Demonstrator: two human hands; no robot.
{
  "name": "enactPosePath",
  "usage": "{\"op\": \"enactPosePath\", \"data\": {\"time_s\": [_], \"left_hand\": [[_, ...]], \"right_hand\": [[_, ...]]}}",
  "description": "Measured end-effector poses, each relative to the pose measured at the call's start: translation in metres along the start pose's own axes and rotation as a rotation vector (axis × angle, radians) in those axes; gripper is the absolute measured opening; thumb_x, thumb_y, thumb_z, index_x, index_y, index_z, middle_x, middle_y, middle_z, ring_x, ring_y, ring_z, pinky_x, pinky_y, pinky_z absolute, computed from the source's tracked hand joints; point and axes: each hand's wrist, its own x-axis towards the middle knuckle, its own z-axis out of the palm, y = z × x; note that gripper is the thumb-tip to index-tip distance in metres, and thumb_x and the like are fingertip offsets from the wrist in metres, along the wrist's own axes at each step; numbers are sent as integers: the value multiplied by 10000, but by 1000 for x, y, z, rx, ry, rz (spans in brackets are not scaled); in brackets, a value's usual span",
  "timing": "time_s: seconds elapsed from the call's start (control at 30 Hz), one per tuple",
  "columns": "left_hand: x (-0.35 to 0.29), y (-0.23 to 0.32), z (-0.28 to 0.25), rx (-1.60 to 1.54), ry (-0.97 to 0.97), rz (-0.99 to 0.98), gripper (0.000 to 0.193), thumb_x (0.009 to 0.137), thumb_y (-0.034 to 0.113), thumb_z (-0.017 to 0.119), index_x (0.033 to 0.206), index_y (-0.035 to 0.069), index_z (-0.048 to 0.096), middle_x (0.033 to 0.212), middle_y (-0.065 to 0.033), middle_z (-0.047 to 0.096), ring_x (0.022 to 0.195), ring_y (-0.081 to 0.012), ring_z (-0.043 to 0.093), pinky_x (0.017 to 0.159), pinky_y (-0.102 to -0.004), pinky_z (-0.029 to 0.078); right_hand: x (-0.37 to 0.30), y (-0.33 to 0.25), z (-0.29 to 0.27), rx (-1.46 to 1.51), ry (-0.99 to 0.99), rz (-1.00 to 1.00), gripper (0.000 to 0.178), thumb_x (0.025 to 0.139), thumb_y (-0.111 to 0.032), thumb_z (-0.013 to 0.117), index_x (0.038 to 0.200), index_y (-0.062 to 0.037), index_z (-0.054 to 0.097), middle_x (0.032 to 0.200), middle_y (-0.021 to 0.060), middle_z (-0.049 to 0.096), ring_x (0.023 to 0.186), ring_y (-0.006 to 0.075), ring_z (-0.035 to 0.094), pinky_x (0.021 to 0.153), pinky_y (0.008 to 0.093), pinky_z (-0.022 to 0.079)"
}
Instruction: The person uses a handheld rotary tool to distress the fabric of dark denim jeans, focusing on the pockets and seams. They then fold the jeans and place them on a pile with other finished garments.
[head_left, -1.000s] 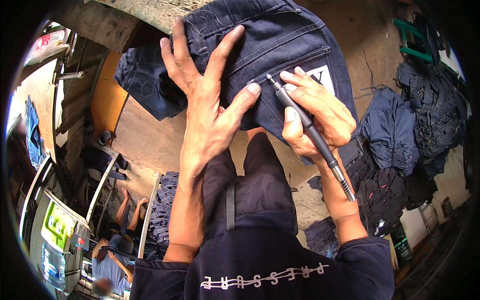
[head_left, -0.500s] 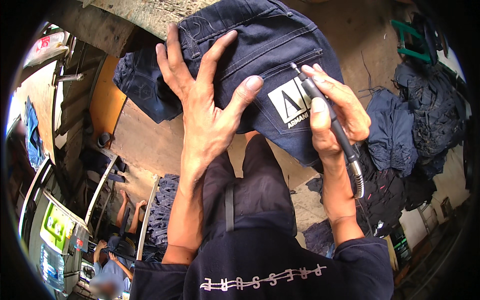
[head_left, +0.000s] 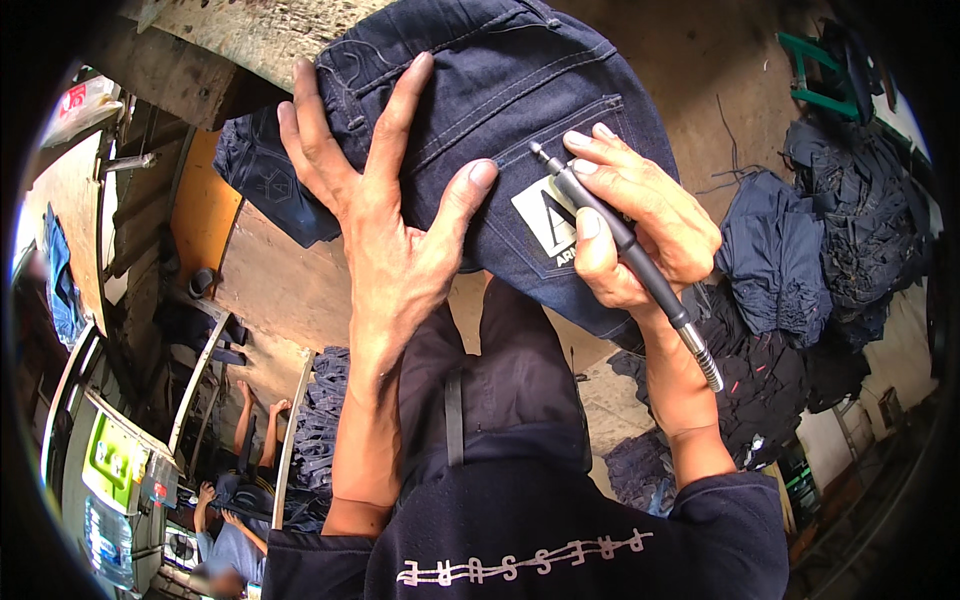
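A pair of dark blue jeans (head_left: pixel 465 135) lies with its waistband and a back pocket facing up. On that pocket is a white patch (head_left: pixel 535 212) with black lettering, partly hidden by my right hand. My left hand (head_left: pixel 385 220) rests on the denim, fingers spread, with the thumb near the pocket's top edge. Between the thumb and fingers of my right hand (head_left: pixel 645 215) is a slim black pen-shaped rotary tool handpiece (head_left: pixel 655 283) ending in a metal spring sleeve. Its metal tip points at the pocket's upper edge; whether it touches the cloth I cannot tell.
A worn wooden board (head_left: pixel 245 40) is at the top left, beside the jeans. Dark garments (head_left: pixel 775 255) lie heaped on the right, near a green stool frame (head_left: pixel 815 75). At the lower left a person (head_left: pixel 235 545) sits beyond wooden rails, near a large water bottle (head_left: pixel 105 540).
My right hand has moved left with the handpiece, its tip now further left along the pocket's upper edge. The jeans and my left hand have shifted slightly left.
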Motion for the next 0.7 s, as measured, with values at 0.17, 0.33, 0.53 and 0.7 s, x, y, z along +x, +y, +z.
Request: {"op": "enactPosePath", "data": {"time_s": [0.17, 0.33, 0.53, 0.7], "left_hand": [[1, 0, 0, 3, -7, 16, 763, 873, 429, 875, 1569, 267, 607, 1775, -241, 140, 1648, -419, 135, 1323, -536, 189], [1, -2, 0, 0, -12, 18, 764, 881, 441, 871, 1572, 255, 604, 1777, -237, 127, 1649, -415, 133, 1322, -532, 198], [1, -3, 0, 10, -20, 20, 765, 883, 450, 868, 1573, 254, 602, 1778, -239, 120, 1654, -417, 118, 1323, -535, 206], [1, -3, 0, 13, -20, 19, 771, 879, 451, 870, 1575, 257, 600, 1779, -240, 117, 1654, -420, 119, 1323, -539, 204]], "right_hand": [[1, -3, -3, -14, -10, 25, 280, 834, -30, 676, 1058, 121, 748, 1039, 296, 790, 1062, 414, 796, 1049, 545, 599], [0, -1, -3, -6, -5, 21, 283, 841, -39, 676, 1056, 132, 743, 1040, 306, 786, 1071, 416, 793, 1050, 547, 597], [-1, 0, -3, -18, 18, 21, 282, 852, -40, 667, 1060, 136, 741, 1055, 315, 783, 1075, 422, 791, 1047, 541, 597], [-2, 0, -4, -35, 20, 32, 287, 856, -32, 668, 1078, 135, 739, 1075, 307, 785, 1085, 425, 786, 1054, 533, 594]]}}
